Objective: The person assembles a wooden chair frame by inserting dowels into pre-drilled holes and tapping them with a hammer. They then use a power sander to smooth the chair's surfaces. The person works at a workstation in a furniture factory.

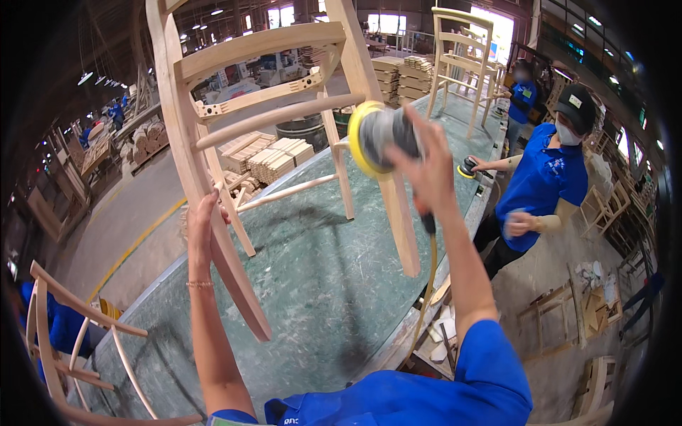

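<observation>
A pale, unfinished wooden chair frame (231, 291) stands tilted over the green worktable (298, 284), with its legs toward me. My left hand (204, 219) is closed around its left leg, the thumb against the inner side. In my right hand (430, 167) is a round power sander (368, 138) with a yellow pad rim and a dark grey body. The sander's pad is at the right leg, near the end of the rounded rail; hand and tool are blurred by motion. A yellowish hose (430, 277) hangs from the sander down to the table edge.
To the right a co-worker in a blue shirt (543, 184) holds another sander (467, 168) by the table edge. A second chair (462, 67) stands farther along the table. Chair parts (71, 305) lie at the left. Wood stacks (280, 157) stand beyond the table.
</observation>
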A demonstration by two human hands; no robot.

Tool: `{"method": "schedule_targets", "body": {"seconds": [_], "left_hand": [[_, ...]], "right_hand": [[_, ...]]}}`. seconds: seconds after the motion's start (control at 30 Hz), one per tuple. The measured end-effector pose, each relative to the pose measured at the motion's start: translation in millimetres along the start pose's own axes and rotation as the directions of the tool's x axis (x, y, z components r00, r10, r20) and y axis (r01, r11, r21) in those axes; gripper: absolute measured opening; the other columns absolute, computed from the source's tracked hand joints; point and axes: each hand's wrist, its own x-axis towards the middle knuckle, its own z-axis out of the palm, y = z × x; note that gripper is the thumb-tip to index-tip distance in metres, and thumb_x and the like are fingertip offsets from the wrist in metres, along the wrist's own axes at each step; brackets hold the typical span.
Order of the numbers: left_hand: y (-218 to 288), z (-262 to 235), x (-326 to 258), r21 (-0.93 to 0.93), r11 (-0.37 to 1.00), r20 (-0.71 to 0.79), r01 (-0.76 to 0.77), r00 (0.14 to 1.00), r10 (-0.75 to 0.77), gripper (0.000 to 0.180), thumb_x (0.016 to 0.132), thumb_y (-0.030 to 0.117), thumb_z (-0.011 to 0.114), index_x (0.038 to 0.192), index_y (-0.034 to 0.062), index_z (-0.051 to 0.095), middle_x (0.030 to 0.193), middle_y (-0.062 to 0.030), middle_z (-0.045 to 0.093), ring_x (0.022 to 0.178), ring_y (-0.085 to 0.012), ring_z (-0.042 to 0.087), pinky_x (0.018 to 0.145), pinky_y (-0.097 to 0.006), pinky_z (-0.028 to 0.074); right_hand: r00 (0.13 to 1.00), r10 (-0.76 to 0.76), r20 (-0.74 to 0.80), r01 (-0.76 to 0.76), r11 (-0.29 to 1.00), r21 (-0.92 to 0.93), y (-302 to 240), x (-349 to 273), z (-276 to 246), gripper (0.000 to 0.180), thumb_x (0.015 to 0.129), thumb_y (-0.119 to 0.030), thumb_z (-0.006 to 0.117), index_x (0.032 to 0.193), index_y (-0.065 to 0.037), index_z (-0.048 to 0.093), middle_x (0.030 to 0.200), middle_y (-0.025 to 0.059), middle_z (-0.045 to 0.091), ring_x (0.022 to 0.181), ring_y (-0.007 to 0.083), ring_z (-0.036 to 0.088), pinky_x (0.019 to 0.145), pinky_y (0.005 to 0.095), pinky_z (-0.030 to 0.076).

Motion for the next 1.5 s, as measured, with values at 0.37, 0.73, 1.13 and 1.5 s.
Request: {"method": "schedule_targets", "body": {"seconds": [0.37,0.73,1.13,1.5], "left_hand": [[-13,11,-48,-0.072,0.997,-0.007,-0.032,0.999,0.032,0.036,0.089,0.035,0.061,0.112,0.0068,0.058,0.067,-0.0013,0.055,0.059,-0.0091,0.057,0.054,-0.024,0.046],[-7,9,-48,-0.065,0.997,-0.040,-0.041,0.998,0.038,0.036,0.088,0.031,0.062,0.112,0.0045,0.059,0.070,-0.0025,0.056,0.059,-0.0103,0.058,0.052,-0.024,0.046],[-1,11,-35,-0.019,0.999,-0.040,-0.038,0.999,0.038,0.050,0.086,0.041,0.062,0.119,0.0045,0.057,0.061,-0.0015,0.055,0.056,-0.0102,0.056,0.051,-0.024,0.044],[0,9,-23,-0.055,0.998,-0.011,-0.006,1.000,0.005,0.052,0.084,0.041,0.064,0.118,0.0015,0.056,0.064,-0.0033,0.057,0.057,-0.0112,0.057,0.054,-0.025,0.045]], "right_hand": [[0.976,-0.121,-0.180,0.096,0.986,-0.139,43,144,7,0.064,0.075,-0.027,0.078,0.134,-0.018,0.054,0.113,0.0122,0.066,0.098,0.0171,0.065,0.089,0.0316,0.049],[0.976,-0.182,-0.119,0.197,0.972,0.131,50,113,9,0.069,0.072,-0.038,0.077,0.134,-0.024,0.054,0.107,0.0151,0.066,0.101,0.0281,0.064,0.090,0.0393,0.048],[0.988,-0.136,-0.079,0.132,0.990,-0.058,43,141,12,0.068,0.072,-0.036,0.078,0.133,-0.020,0.054,0.113,0.0135,0.066,0.106,0.0268,0.063,0.093,0.0376,0.048],[0.991,-0.123,-0.042,0.120,0.990,-0.079,46,156,19,0.068,0.072,-0.035,0.079,0.133,-0.017,0.055,0.116,0.0143,0.066,0.106,0.0241,0.064,0.093,0.0350,0.048]]}}
